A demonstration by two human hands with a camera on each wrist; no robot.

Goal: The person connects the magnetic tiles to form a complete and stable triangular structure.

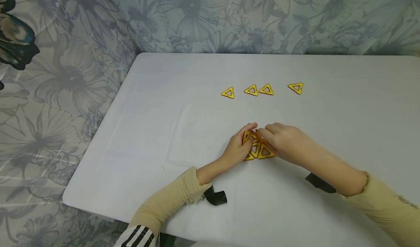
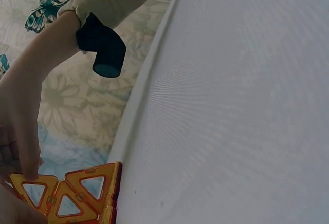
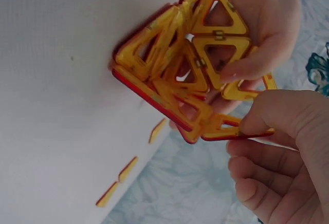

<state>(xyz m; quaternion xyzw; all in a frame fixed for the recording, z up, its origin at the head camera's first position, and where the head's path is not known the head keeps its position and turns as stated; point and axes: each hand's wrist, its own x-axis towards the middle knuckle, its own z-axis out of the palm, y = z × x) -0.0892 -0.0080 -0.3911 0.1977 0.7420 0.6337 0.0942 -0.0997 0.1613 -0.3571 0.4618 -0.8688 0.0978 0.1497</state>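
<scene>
Yellow triangular magnetic tiles joined into a hollow, faceted shape (image 3: 221, 30) stand over the white table at its near middle. My left hand (image 1: 237, 146) holds this shape from the left, its thumb lying across one tile in the right wrist view. From the other side my right hand (image 1: 288, 141) pinches one triangular magnetic tile (image 3: 216, 132) at the edge of the shape, between thumb and index finger. The other fingers of that hand curl loosely beneath. In the left wrist view, part of the joined tiles (image 2: 61, 188) shows at the bottom left.
Several loose yellow triangles lie in a spread row farther back, from the leftmost triangle (image 1: 224, 93) to the rightmost triangle (image 1: 291, 86). Black pieces (image 1: 216, 198) show by both forearms. Floral-patterned cloth (image 1: 197, 17) surrounds the white table (image 1: 147, 112) at the back and left.
</scene>
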